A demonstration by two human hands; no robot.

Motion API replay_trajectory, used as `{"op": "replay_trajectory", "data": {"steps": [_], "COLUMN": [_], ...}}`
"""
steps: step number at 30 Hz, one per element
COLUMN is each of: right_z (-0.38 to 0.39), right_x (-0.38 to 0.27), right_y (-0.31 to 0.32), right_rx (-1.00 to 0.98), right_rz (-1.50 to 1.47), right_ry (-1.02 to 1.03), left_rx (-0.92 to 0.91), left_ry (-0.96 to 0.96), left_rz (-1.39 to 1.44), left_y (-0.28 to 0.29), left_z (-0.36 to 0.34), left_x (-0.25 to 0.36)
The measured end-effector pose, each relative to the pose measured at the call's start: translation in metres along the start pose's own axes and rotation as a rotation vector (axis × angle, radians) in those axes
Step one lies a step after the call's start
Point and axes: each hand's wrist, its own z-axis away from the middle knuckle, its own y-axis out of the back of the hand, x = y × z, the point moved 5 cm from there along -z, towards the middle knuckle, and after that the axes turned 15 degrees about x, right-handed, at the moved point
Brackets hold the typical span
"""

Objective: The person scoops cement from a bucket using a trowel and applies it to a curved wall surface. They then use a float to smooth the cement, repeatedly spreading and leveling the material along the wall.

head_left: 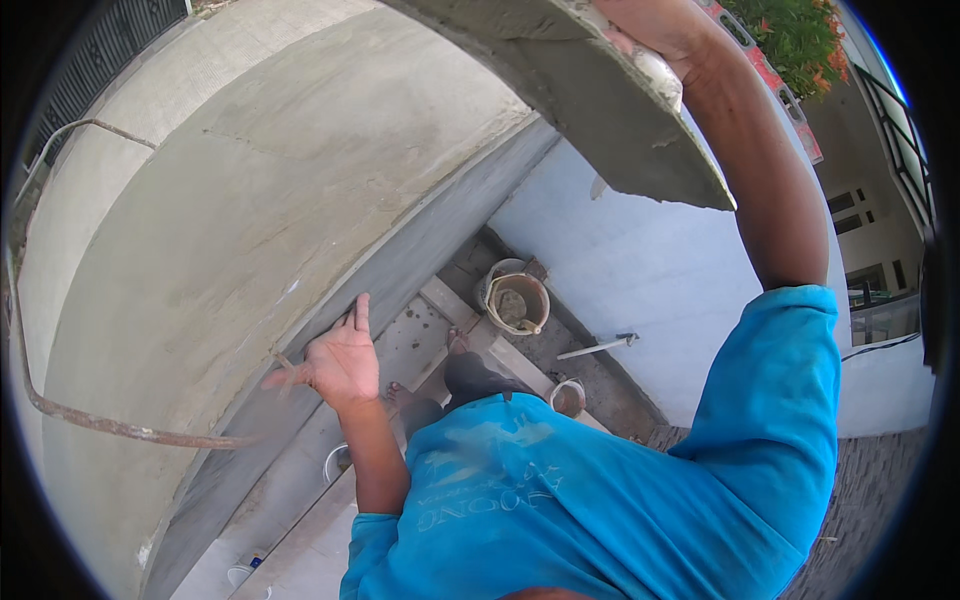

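Raised at the upper right, my right hand [655,28] is closed on the edge of a flat board [590,110]. Grey wet-looking mortar covers the board's face, and its edge is pale and ragged. Part of the board and some fingers are cut off at the top of the picture. My left hand [343,362] is held out palm up, its fingers spread and nothing in it. It is beside the edge of a broad grey plastered surface [290,190]; whether it touches the edge I cannot tell.
Below stand a mortar-stained bucket [531,287] and a smaller bucket [582,396], near planks [515,365] by my feet. A white pipe [592,349] sticks out from the pale blue wall [620,260]. A bent rusty rod [110,427] curves across the left side.
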Motion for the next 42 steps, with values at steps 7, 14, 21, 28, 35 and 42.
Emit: {"op": "replay_trajectory", "data": {"steps": [7, 14, 21, 28, 35, 42], "right_z": [-0.028, -0.104, -0.044, -0.071, -0.179, -0.169], "right_x": [0.056, 0.094, 0.093, 0.091, 0.196, 0.181], "right_y": [0.128, 0.102, 0.050, 0.151, 0.274, 0.240], "right_rx": [0.174, 0.103, -0.064, 0.302, 0.420, 0.382], "right_rz": [0.614, 0.836, 0.715, 0.763, 0.835, 0.777], "right_ry": [0.230, 0.586, 0.514, 0.170, -0.088, -0.122], "left_rx": [0.025, 0.198, 0.180, 0.072, 0.135, 0.156], "left_ry": [0.018, 0.013, -0.045, -0.084, -0.089, -0.170], "left_rz": [-0.036, 0.092, 0.074, 0.004, 0.064, -0.072], "left_y": [0.000, -0.022, -0.012, -0.011, -0.018, -0.014], "left_z": [-0.004, 0.009, 0.006, 0.007, 0.009, 0.009], "left_x": [0.002, -0.001, 0.002, 0.001, -0.002, 0.000]}}
